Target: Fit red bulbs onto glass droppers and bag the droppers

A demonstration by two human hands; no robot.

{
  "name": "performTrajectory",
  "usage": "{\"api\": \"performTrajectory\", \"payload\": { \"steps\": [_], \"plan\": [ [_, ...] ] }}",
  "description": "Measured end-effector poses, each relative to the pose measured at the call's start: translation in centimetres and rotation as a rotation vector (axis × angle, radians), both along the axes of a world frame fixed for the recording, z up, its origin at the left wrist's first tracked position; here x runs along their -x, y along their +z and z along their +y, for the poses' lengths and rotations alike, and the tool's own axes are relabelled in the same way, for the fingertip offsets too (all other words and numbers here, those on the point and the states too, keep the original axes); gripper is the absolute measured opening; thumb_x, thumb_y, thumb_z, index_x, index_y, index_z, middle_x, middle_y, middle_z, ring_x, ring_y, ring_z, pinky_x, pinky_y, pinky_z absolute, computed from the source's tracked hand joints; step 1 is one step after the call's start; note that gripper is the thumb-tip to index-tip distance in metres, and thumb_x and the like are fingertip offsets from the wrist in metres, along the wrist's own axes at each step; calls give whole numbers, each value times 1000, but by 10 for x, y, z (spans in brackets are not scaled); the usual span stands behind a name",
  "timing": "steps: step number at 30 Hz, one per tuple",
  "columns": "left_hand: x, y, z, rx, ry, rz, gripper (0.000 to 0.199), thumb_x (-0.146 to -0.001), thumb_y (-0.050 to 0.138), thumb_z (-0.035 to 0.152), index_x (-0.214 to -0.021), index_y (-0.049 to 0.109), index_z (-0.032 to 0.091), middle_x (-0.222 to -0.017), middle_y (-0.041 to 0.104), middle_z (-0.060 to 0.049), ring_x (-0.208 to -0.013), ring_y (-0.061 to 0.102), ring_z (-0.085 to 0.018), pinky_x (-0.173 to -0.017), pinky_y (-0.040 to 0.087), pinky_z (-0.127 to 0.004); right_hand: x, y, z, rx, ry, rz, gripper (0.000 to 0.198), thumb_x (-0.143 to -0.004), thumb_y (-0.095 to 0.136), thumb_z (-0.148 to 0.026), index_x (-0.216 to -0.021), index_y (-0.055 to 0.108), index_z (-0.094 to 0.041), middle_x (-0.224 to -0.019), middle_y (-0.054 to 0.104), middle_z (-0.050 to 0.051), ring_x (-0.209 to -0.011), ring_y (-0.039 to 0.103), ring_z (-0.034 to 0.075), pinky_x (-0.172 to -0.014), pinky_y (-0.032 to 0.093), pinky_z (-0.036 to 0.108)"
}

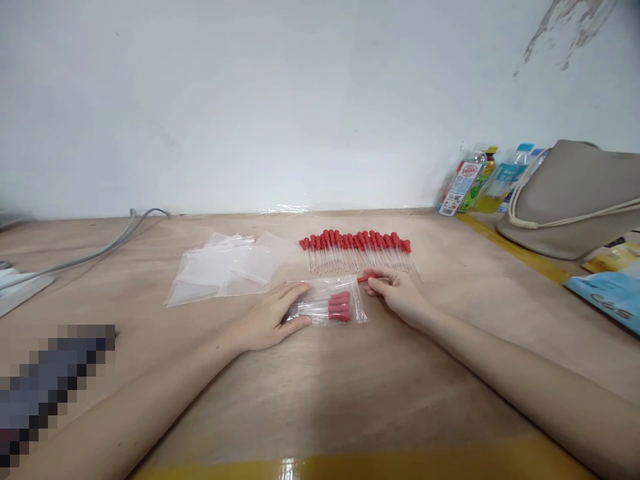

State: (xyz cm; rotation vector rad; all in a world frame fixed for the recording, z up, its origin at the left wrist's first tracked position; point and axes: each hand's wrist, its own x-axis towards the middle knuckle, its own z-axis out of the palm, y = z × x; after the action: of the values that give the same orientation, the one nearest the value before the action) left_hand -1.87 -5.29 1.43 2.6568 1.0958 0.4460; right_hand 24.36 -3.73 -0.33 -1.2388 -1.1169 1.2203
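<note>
A clear zip plastic bag (320, 293) lies flat on the table with several red-bulbed droppers (339, 307) inside, bulbs toward its right end. My left hand (275, 313) holds the bag down at its left end, fingers along the far edge and thumb along the near edge. Between the thumb and fingers of my right hand (395, 293) is another dropper (367, 277), its red bulb showing at the bag's upper right corner. Whether its stem is inside the bag I cannot tell. Behind the bag, a row of red-bulbed droppers (355, 241) lies side by side, thin clear stems toward me.
Empty clear bags (220, 267) lie overlapping at left of the row. A grey cable (115, 240) runs along the left. Drink bottles (505, 177), a carton (460, 187), a beige drawstring bag (575, 200) and a blue packet (605, 293) stand or lie at right. A pixelated dark object (55, 380) is near left.
</note>
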Motion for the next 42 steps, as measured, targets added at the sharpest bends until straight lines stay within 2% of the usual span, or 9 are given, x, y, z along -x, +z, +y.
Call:
{"api": "performTrajectory", "payload": {
  "steps": [4, 9, 13, 17, 22, 28, 33, 38, 42],
  "plan": [
    [0, 0, 0, 6, -14, -9, 50, -87, 43, 43, -131, 33, 20, -133, 42, -9, -121, 41, -23, -100, 36, -38, -4, -2, 3, -62, 107, -193, 19, -67, 61, -19, -85, 55, -16, -56, 56, -4, -47, 51, 7, -47, 42, 20],
    [0, 1, -1, 18, -17, -17, 51, -87, 43, 42, -132, 32, 20, -133, 42, -9, -120, 42, -23, -99, 36, -37, -19, -6, 17, -104, 215, -380, 21, -66, 64, -28, -79, 55, -15, -52, 54, -4, -46, 48, 8, -42, 35, 18],
    [-1, 2, -1, 21, 2, -9, 51, -87, 42, 43, -131, 33, 19, -134, 42, -10, -120, 42, -24, -99, 36, -38, -22, -5, 20, -179, 293, -504, 24, -66, 65, -34, -80, 60, -15, -56, 55, -3, -49, 46, 8, -45, 35, 19],
    [-1, 2, 0, 17, -3, -8, 52, -87, 42, 44, -132, 33, 21, -135, 41, -9, -121, 41, -23, -100, 36, -38, -7, -7, 18, -335, 195, -605, 21, -67, 63, -35, -76, 64, -16, -61, 58, -1, -53, 48, 9, -50, 37, 21],
    [-2, 1, 0, 19, -2, -14, 53, -87, 42, 44, -134, 31, 22, -136, 40, -9, -122, 41, -24, -100, 36, -39, 13, -12, 22, -248, 105, -490, 20, -66, 65, -35, -70, 66, -16, -63, 64, 2, -57, 56, 13, -54, 42, 24],
    [-1, 0, 0, 3, -14, -33, 52, -87, 43, 42, -133, 32, 21, -135, 41, -9, -122, 41, -24, -101, 35, -39, 11, -12, 24, -394, 303, -541, 17, -77, 53, -28, -73, 66, -19, -78, 67, 2, -71, 59, 15, -64, 45, 26],
    [-1, 0, 1, 8, -5, -27, 52, -86, 44, 42, -133, 33, 22, -135, 42, -8, -121, 41, -23, -101, 35, -39, 7, -6, 25, -158, 129, -411, 20, -79, 50, -34, -83, 57, -16, -69, 61, 1, -50, 51, 9, -46, 39, 21],
    [-1, -1, 1, 7, -20, -40, 52, -86, 44, 42, -133, 33, 22, -135, 41, -9, -122, 40, -23, -101, 35, -39, 13, -5, 20, -120, 332, -419, 24, -69, 63, -39, -73, 57, -16, -66, 60, 1, -57, 54, 11, -53, 41, 22],
    [0, -5, 4, -47, 12, -109, 50, -86, 45, 41, -131, 36, 22, -137, 38, -8, -125, 36, -23, -104, 32, -39, 12, -1, 15, -70, 316, -316, 30, -70, 61, -44, -64, 48, -18, -51, 50, -5, -46, 46, 8, -45, 35, 20]
  ]
}}
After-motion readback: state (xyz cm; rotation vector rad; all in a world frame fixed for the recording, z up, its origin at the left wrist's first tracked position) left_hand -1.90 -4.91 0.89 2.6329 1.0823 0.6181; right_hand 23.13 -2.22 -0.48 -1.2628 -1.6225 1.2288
